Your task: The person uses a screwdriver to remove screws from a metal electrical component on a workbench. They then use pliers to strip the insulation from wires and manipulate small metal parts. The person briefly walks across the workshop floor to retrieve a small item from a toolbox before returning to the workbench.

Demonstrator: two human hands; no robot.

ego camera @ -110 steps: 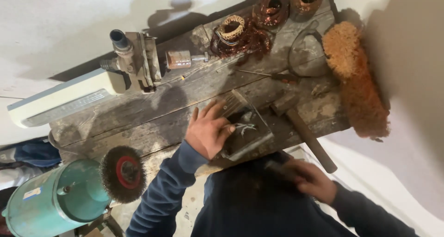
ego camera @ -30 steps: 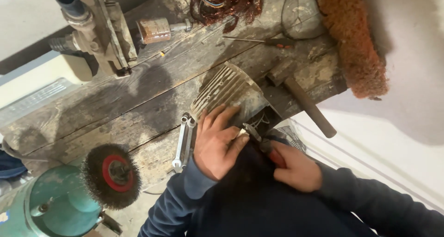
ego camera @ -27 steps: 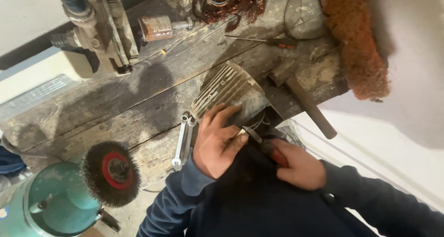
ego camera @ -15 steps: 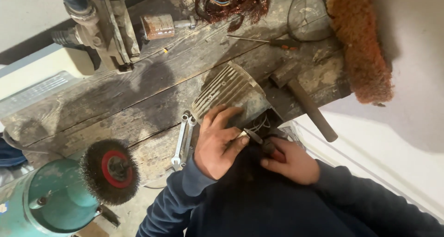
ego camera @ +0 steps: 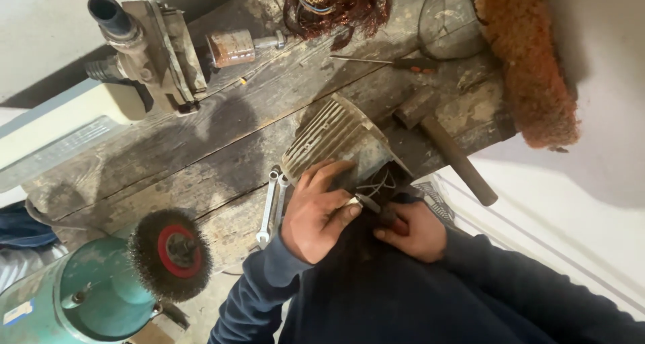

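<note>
The ribbed grey motor housing (ego camera: 339, 142) lay on its side at the near edge of the worn wooden bench (ego camera: 201, 142), its open end toward the person. The left hand (ego camera: 316, 213) was curled over that end, fingertips pinching a small pale piece. The right hand (ego camera: 413, 231) was closed around a dark tool (its tip hidden). Two wrenches (ego camera: 271, 205) lay just left; a hammer (ego camera: 447, 149) lay right.
</note>
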